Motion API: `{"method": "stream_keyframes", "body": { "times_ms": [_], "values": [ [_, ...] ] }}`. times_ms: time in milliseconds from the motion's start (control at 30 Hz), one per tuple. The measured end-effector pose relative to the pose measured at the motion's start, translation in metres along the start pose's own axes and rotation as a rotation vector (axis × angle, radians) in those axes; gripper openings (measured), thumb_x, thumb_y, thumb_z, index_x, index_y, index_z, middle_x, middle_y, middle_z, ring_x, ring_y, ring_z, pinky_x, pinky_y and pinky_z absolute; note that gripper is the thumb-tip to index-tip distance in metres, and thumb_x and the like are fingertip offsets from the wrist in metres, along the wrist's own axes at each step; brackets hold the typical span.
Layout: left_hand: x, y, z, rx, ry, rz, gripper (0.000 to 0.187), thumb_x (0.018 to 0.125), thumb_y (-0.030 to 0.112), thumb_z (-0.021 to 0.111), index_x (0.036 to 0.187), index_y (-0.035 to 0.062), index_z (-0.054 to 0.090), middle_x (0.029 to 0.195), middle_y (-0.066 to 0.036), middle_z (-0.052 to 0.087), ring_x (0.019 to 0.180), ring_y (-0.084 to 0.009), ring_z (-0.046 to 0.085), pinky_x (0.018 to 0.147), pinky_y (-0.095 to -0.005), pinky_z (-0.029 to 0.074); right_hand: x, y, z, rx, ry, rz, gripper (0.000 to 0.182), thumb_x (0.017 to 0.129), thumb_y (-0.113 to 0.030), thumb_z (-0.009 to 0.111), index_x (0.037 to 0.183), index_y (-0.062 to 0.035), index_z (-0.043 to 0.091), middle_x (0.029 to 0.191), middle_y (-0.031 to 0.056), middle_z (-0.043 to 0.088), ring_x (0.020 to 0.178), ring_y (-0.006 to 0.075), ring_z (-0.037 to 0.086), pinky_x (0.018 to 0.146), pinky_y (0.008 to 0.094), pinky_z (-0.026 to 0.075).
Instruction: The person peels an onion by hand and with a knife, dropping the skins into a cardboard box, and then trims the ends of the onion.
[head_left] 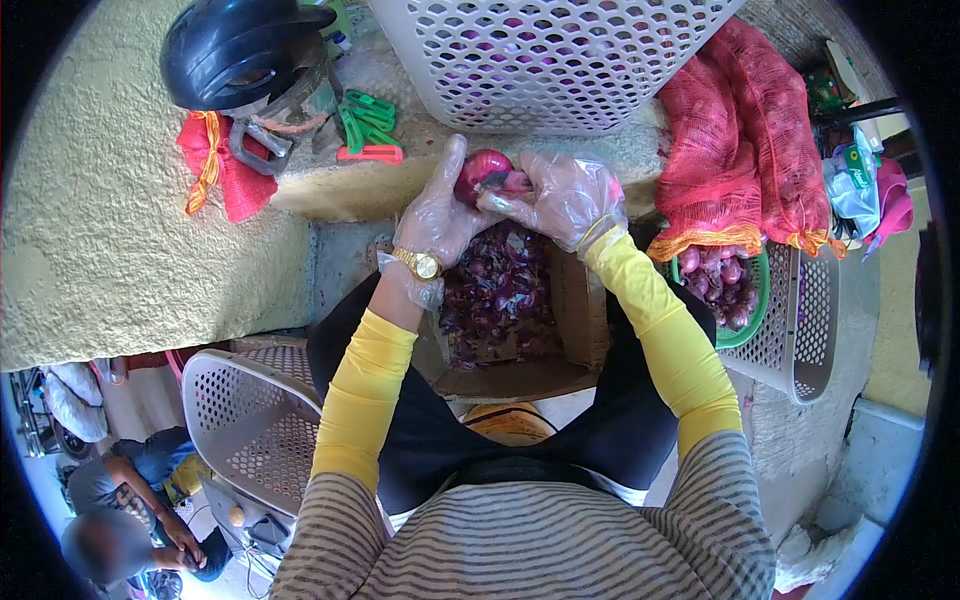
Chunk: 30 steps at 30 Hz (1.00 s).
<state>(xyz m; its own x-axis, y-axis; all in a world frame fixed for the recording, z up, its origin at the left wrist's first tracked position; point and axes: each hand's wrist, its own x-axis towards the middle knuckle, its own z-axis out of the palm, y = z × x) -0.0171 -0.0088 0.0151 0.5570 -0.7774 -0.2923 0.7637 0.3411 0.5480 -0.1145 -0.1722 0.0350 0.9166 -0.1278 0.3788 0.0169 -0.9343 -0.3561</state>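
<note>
A large red onion (482, 174) sits in my left hand (436, 208), thumb raised along its left side. Close against the onion's right side is my right hand (572, 196), fingers bent in a pinch around something small with a dark and pinkish edge; I cannot tell what it is. Thin clear plastic gloves cover both hands, and a gold watch (427, 266) is on my left wrist. Below them, between my knees, an open cardboard box (580, 335) contains a heap of dark purple onion skins (497, 300).
Ahead on the ledge stands a white perforated crate (540, 65), with green clips (367, 120) and a dark helmet (235, 55) to its left. Red mesh sacks (705, 150) lie right, above a green basket (765, 300) of onions. Another crate (245, 415) and a seated person (150, 500) are left.
</note>
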Motion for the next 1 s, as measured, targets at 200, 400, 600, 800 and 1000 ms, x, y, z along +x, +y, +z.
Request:
{"method": "stream_keyframes", "body": {
  "times_ms": [200, 400, 600, 800, 1000],
  "values": [
    [0.001, 0.000, 0.001, 0.018, 0.037, 0.026, 0.056, 0.100, 0.046, 0.061, 0.129, -0.0005, 0.052, 0.122, -0.018, 0.062, 0.111, -0.0298, 0.064, 0.098, -0.0488, 0.055, 0.002, -0.004, -0.008, -0.071, -0.067, 0.019, 0.050, 0.081, -0.058, 0.077, 0.092, -0.0093, 0.071, 0.074, 0.0090, 0.072, 0.065, 0.0302, 0.070, 0.058, 0.0411, 0.055],
    [-0.003, 0.003, 0.004, -0.001, 0.011, 0.013, 0.056, 0.100, 0.045, 0.061, 0.130, -0.0004, 0.051, 0.122, -0.018, 0.062, 0.113, -0.0308, 0.064, 0.100, -0.0479, 0.054, 0.004, -0.001, -0.010, 0.057, 0.076, 0.012, 0.060, 0.077, -0.073, 0.069, 0.078, -0.0133, 0.069, 0.064, 0.0146, 0.068, 0.059, 0.0351, 0.068, 0.053, 0.0461, 0.054],
    [-0.002, 0.001, 0.006, 0.013, 0.026, 0.022, 0.057, 0.101, 0.045, 0.061, 0.131, -0.0017, 0.049, 0.125, -0.020, 0.060, 0.112, -0.0320, 0.064, 0.100, -0.0493, 0.055, 0.003, -0.002, -0.009, -0.048, -0.028, 0.057, 0.059, 0.082, -0.071, 0.066, 0.077, -0.0125, 0.070, 0.068, 0.0143, 0.069, 0.062, 0.0346, 0.069, 0.058, 0.0466, 0.055],
    [0.006, -0.002, -0.009, 0.008, 0.042, -0.002, 0.055, 0.100, 0.043, 0.063, 0.131, 0.0002, 0.050, 0.124, -0.019, 0.060, 0.112, -0.0313, 0.064, 0.099, -0.0495, 0.055, 0.003, -0.005, -0.014, 0.060, -0.006, -0.088, 0.048, 0.086, -0.060, 0.071, 0.083, -0.0128, 0.072, 0.068, 0.0092, 0.070, 0.061, 0.0321, 0.068, 0.058, 0.0447, 0.054],
    [0.005, 0.011, -0.006, -0.027, 0.204, 0.133, 0.050, 0.103, 0.042, 0.058, 0.132, 0.0043, 0.043, 0.129, -0.020, 0.054, 0.117, -0.0397, 0.059, 0.097, -0.0603, 0.054, 0.005, -0.012, -0.025, 0.044, -0.410, -0.144, 0.061, 0.086, -0.073, 0.060, 0.081, -0.0136, 0.073, 0.070, 0.0157, 0.069, 0.071, 0.0374, 0.069, 0.069, 0.0498, 0.055]
  ]
}}
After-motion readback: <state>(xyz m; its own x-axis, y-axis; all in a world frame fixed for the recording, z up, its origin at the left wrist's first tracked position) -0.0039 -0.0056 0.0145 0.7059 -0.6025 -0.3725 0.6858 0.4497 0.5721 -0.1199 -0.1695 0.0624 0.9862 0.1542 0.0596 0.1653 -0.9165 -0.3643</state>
